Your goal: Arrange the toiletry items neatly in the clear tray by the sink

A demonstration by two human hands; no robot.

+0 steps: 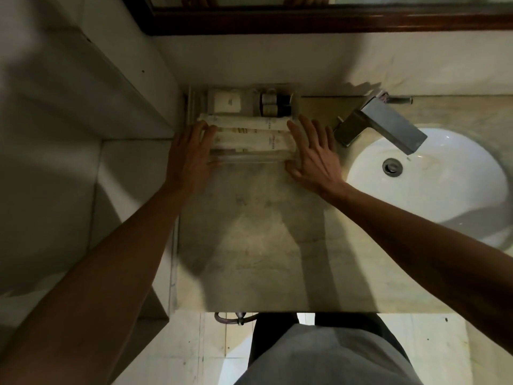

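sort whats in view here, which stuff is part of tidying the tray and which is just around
Part of the job:
tray
long packets
white box
dark bottles
left hand
right hand

Just around:
faucet
sink
drain
mirror frame
counter

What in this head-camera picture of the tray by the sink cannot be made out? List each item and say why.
- Print on the long white packets: too small and blurred, head view.
- Labels on the two dark bottles: too small and dim.
- Left end of the clear tray: covered by the left hand.
- Its right end: covered by the right hand.
- Mirror: cut off by the top edge.
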